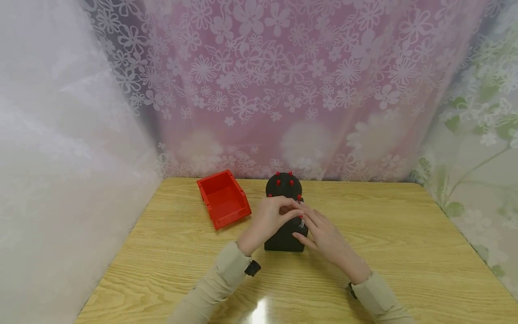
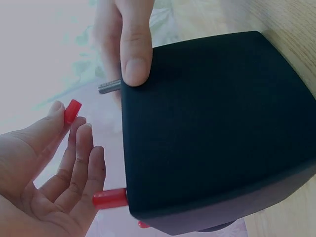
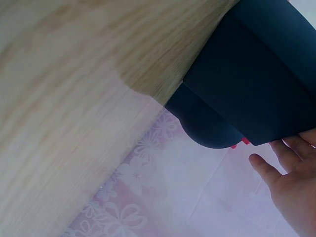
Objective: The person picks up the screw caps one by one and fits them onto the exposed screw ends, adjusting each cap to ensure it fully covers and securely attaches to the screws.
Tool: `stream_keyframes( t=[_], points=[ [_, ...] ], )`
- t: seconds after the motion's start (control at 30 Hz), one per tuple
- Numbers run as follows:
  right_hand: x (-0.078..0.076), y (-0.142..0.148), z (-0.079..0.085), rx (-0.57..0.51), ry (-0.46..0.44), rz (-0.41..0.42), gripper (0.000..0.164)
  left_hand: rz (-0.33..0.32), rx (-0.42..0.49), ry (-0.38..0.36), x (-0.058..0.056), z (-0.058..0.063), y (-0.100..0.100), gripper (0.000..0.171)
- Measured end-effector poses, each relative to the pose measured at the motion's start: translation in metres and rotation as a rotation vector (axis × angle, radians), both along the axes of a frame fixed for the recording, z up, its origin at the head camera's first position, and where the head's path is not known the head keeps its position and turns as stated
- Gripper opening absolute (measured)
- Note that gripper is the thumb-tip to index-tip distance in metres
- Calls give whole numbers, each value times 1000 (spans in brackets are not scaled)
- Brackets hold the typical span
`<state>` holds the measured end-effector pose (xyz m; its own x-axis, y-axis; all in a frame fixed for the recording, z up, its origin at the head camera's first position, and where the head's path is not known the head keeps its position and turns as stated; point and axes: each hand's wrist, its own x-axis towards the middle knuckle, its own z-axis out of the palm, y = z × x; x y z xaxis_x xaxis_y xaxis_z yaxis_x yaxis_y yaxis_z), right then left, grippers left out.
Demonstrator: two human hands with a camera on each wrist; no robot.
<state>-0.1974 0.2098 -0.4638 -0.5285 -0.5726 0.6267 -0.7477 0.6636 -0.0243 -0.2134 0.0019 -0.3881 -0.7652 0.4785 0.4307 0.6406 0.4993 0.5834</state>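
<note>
My left hand pinches a small red cap between thumb and index finger. In the left wrist view the cap is apart from a bare threaded metal stud, which sticks out of a black block-like stand. Lower on the same face, another red cap covers a peg. My right hand rests against the stand, its thumb lying over the edge beside the bare stud. Its fingers look fairly straight in the head view. More red-tipped pegs stand on the stand's rounded far part.
A red open plastic bin sits to the left of the stand on the wooden table. A pink flowered curtain hangs along the table's far edge, with pale sheeting at both sides.
</note>
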Motion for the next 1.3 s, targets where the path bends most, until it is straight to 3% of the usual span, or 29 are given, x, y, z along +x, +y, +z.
stream_keyframes(
  t=[0.4, 0.57, 1.07, 1.3],
  points=[
    [-1, 1, -1, -1, -3, 15, 69, -7, -122, 162, 5, 0, 7, 24],
    [-1, 0, 0, 0, -5, 11, 70, -3, -145, 196, 6, 2, 8, 23],
    [0, 1, 0, -11, -9, 17, 67, -20, -199, 150, 7, 5, 12, 20],
    [-1, 0, 0, -5, -11, 7, 71, -25, -161, 131, 8, 4, 14, 19]
  ],
)
